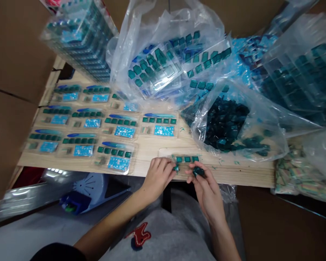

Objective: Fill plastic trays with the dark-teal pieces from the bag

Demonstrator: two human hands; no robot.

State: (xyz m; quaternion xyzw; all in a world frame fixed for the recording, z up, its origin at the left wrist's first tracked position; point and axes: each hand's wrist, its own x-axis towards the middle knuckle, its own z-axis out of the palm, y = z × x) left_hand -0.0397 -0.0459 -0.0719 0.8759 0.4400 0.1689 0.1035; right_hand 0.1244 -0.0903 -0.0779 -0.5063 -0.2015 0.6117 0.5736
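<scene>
At the table's front edge lies a clear plastic tray [165,151] with a row of teal square pieces [187,159] set in it. My left hand [159,176] is at the tray's near left side, fingers pinched on a small teal piece [176,168]. My right hand [208,185] is closed around a dark teal piece [198,171], just in front of the row. Filled trays [118,157], each with teal squares, a blue pen-shaped item and a blue patterned packet, lie in rows to the left.
An open plastic bag [225,123] of loose dark teal pieces lies to the right. Behind stands a large clear bag [163,65] of part-filled trays. Stacked trays [84,43] rise at the back left. A bag of striped pieces [301,174] sits far right.
</scene>
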